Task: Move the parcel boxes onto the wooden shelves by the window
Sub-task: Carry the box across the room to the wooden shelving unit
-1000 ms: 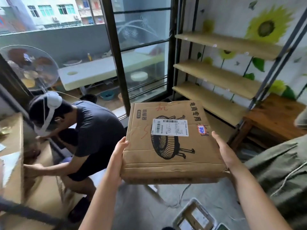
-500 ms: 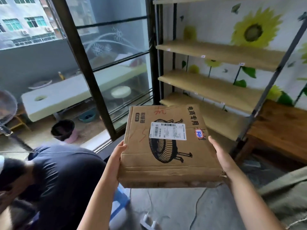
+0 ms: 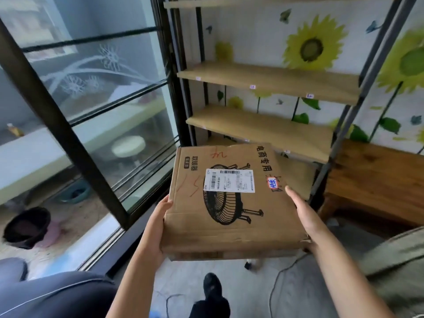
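Note:
I hold a flat brown parcel box (image 3: 231, 216) with a black fan drawing and a white shipping label, level in front of me. My left hand (image 3: 154, 228) grips its left edge and my right hand (image 3: 302, 216) grips its right edge. The wooden shelves (image 3: 263, 128) in a dark metal frame stand just beyond the box, beside the window (image 3: 103, 92). The boards I can see carry nothing. The box hides part of the lowest board.
A dark wooden bench (image 3: 376, 180) stands right of the shelves. Another person's dark-clothed back (image 3: 52, 294) is at the bottom left. My foot (image 3: 212, 285) and a cable (image 3: 275, 285) are on the grey floor. Green fabric (image 3: 399, 267) lies at right.
I have stepped closer to the shelves with the box, so they look larger. The crouching person has slid to the bottom left edge of view. My grip is unchanged.

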